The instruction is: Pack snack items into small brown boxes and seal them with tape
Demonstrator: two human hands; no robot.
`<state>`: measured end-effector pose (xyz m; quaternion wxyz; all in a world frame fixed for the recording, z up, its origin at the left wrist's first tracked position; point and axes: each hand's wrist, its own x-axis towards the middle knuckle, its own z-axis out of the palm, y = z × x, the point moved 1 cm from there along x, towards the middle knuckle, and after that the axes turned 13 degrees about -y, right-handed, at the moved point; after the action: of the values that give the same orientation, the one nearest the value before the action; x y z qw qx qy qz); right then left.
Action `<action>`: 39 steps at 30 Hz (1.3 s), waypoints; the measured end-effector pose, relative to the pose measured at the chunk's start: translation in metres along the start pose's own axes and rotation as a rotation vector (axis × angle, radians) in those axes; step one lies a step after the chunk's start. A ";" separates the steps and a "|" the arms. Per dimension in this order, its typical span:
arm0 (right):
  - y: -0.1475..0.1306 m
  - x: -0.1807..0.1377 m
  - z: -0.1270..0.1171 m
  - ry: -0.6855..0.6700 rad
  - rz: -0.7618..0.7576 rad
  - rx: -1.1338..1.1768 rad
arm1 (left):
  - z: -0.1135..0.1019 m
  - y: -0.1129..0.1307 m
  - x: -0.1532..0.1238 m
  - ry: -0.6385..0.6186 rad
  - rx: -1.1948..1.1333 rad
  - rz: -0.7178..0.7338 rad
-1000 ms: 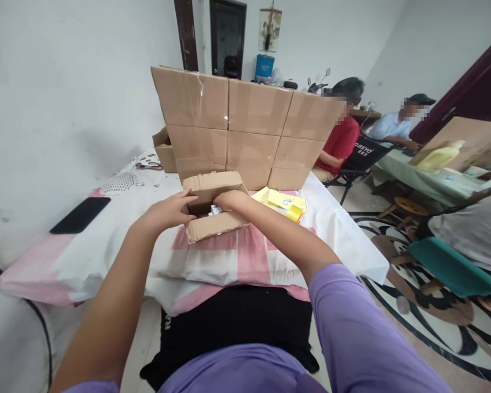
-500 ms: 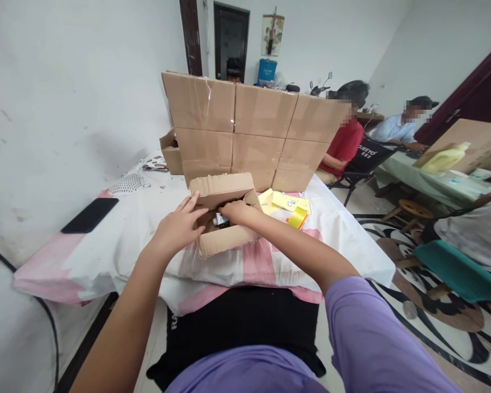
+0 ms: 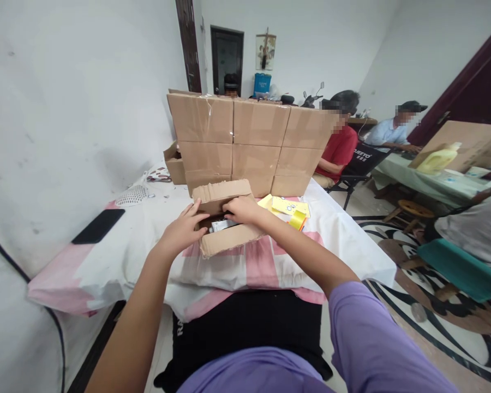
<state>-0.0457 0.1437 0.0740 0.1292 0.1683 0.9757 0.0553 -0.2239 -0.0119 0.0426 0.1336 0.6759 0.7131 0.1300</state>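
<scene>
Your left hand [image 3: 184, 228] is at the left end of the small cardboard box [image 3: 231, 243], its fingers spread wide, some along the rim of that end. Your right hand [image 3: 243, 210] reaches into the box from the right, fingers bent down at a white-and-grey item [image 3: 222, 224]; you hide its right part, so I cannot tell whether they grip it or only touch it. The item lies inside the box, between your 2 hands. The box sits on the table [image 3: 352, 256], between its near edge and the tall cardboard panel [image 3: 256, 128] standing toward the far edge, which shows 3 columns. On the right-edge side of the box lie yellow papers [image 3: 291, 207], with a yellow roll [image 3: 298, 219] touching or just beside them. By the table's left edge lies a flat black object [image 3: 99, 226]; a white perforated piece [image 3: 131, 195] lies toward the far left corner.
</scene>
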 end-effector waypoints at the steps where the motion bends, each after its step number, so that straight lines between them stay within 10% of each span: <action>1: 0.006 -0.008 0.001 0.022 0.015 -0.011 | 0.000 -0.001 0.001 0.003 -0.004 0.002; 11: 0.026 -0.044 0.016 0.442 -0.030 0.194 | 0.009 -0.007 0.006 0.028 -0.138 0.056; 14: 0.032 -0.041 0.029 0.615 0.178 0.489 | 0.014 -0.007 0.007 0.204 -0.194 -0.028; 20: 0.035 -0.026 0.065 0.438 0.325 1.151 | 0.019 -0.003 0.008 0.520 -0.277 -0.251; 27: 0.034 -0.014 0.083 0.609 0.209 1.291 | 0.032 0.000 0.012 0.907 -0.379 0.050; 39: 0.040 -0.019 0.109 0.929 0.039 1.511 | 0.015 -0.011 -0.012 0.356 0.078 0.489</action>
<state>0.0132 0.1815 -0.0203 -0.4267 0.1860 0.7023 -0.5386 -0.2275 -0.0242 0.0246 -0.0546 0.7986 0.5460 0.2471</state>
